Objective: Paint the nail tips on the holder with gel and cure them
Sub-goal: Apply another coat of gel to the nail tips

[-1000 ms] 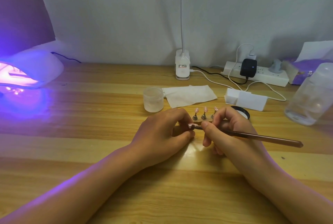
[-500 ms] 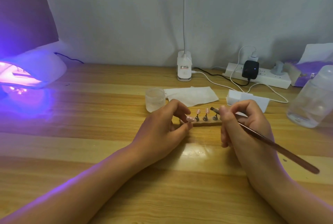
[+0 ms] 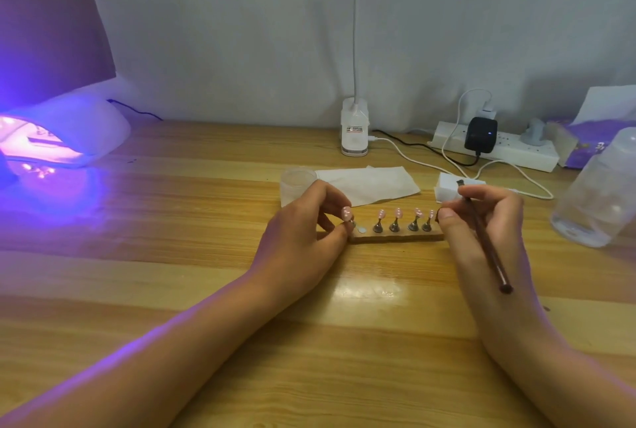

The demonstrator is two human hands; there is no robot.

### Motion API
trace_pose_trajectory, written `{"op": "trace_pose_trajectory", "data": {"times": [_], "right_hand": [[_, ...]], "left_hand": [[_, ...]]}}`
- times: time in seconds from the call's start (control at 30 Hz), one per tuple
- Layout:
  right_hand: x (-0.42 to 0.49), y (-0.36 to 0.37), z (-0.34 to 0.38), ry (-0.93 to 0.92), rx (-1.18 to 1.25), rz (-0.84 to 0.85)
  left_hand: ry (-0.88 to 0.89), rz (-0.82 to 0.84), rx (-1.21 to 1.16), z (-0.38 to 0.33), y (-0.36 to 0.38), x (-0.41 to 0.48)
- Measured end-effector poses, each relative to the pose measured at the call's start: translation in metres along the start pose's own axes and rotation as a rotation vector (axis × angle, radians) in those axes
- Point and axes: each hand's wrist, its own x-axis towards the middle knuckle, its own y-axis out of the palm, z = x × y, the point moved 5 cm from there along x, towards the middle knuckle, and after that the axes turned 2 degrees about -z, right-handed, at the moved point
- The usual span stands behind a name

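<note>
Brush (image 3: 487, 247) swung clear, gripped by right hand (image 3: 509, 221), while left hand (image 3: 303, 231) pinched the seemingly finished tip (image 3: 346, 213) back toward the holder (image 3: 395, 238).

Pretty dim overall for us – the brightest thing is the curing lamp (image 3: 65, 138) at far left, blown out pink-white inside and spilling violet over the desk (image 3: 172, 255) beside it. That same violet rims the left forearm (image 3: 155, 352). From above we get a softer white light, which leaves a glossy glare patch on the wood between the two wrists and only faint shadows under the left hand (image 3: 303, 238) and right hand (image 3: 488, 238). The wall (image 3: 241, 31) goes grey and murky. Wide-angle bend shows at the edges – the bottle (image 3: 599, 193) on the right looks soft and leaning. Fine detail is mushy throughout.
</note>
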Motion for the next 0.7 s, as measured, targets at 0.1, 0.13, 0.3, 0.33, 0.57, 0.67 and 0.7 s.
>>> {"op": "trace_pose_trajectory", "data": {"times": [0.1, 0.13, 0.3, 0.33, 0.57, 0.67, 0.7], "right_hand": [[0.0004, 0.0021, 0.0023, -0.023, -0.013, -0.011], [0.0001, 0.0020, 0.0023, -0.033, -0.020, -0.013], [0.0001, 0.0012, 0.0017, -0.090, -0.052, -0.022], [0.0000, 0.0017, 0.0016, -0.097, -0.064, -0.022], [0.0010, 0.0035, -0.0009, -0.047, -0.053, 0.031], [0.0038, 0.0033, -0.0017, 0.027, 0.015, 0.026], [0.0044, 0.0037, -0.0014, 0.041, 0.036, 0.024]], "left_hand": [[-0.004, 0.004, -0.006, -0.0001, 0.0000, 0.0014], [-0.008, 0.009, -0.013, -0.0002, 0.0007, 0.0015], [-0.017, 0.033, -0.036, -0.0002, 0.0037, 0.0019], [-0.018, 0.035, -0.033, -0.0005, 0.0045, 0.0025], [-0.035, 0.056, -0.017, -0.0018, 0.0078, 0.0035], [-0.037, 0.066, -0.012, -0.0026, 0.0077, 0.0028], [-0.037, 0.071, -0.015, -0.0029, 0.0077, 0.0026]]}}
